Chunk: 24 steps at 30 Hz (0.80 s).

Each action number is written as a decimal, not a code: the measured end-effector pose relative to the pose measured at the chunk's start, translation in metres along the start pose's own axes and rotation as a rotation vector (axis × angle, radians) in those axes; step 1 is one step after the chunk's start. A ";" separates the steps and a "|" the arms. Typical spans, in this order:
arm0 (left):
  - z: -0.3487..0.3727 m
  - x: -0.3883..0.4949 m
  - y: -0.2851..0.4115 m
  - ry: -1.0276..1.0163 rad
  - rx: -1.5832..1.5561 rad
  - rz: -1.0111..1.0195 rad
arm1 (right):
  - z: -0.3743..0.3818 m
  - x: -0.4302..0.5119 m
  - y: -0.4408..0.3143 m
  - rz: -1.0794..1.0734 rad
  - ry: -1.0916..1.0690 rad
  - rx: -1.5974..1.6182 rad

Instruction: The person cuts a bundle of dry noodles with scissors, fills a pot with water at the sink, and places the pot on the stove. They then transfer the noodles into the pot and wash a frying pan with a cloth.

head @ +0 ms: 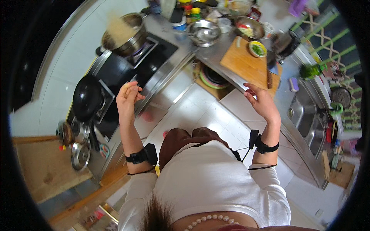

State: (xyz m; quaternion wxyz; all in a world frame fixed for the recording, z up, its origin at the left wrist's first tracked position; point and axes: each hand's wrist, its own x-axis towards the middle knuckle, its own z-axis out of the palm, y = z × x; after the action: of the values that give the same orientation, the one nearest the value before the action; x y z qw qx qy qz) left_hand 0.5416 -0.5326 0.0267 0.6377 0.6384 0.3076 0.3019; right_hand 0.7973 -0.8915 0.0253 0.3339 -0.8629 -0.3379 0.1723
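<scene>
My left hand (129, 93) is raised over the front edge of the stove, fingers curled loosely and apart, holding nothing. My right hand (258, 99) hangs by the counter edge near the wooden cutting board (241, 65), empty, with bent fingers apart. On the board are a small bowl of chopped greens (257, 49), a pale slice (238, 42) and a knife with a brown handle (269, 80). A steel pot (136, 40) stands over a lit burner at the upper left, with a pale, blurred shape above its opening. A black wok (86, 98) rests on the other burner.
Steel bowls (205, 33) and another bowl with chopped food (250, 27) stand at the back, near jars and bottles. To the right are an electric kettle (286, 44), a purple sponge (294, 84) and a steel sink (302, 106). Glass lids (80, 156) lie at the left.
</scene>
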 end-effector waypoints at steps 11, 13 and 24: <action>0.182 0.079 -0.010 -0.483 -0.109 -0.161 | -0.079 -0.048 0.083 0.302 0.326 -0.003; 0.214 0.099 -0.024 -0.565 -0.164 -0.187 | -0.092 -0.056 0.088 0.355 0.355 0.000; 0.388 0.133 -0.055 -0.907 -0.249 -0.327 | -0.261 -0.132 0.062 0.609 0.613 -0.340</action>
State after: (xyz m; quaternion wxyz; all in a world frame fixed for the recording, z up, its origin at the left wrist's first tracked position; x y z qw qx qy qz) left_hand 0.9265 -0.6730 -0.0312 0.8176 0.5680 0.0567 -0.0757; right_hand 0.8690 -1.1383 0.1791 0.2065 -0.9765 0.0217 -0.0583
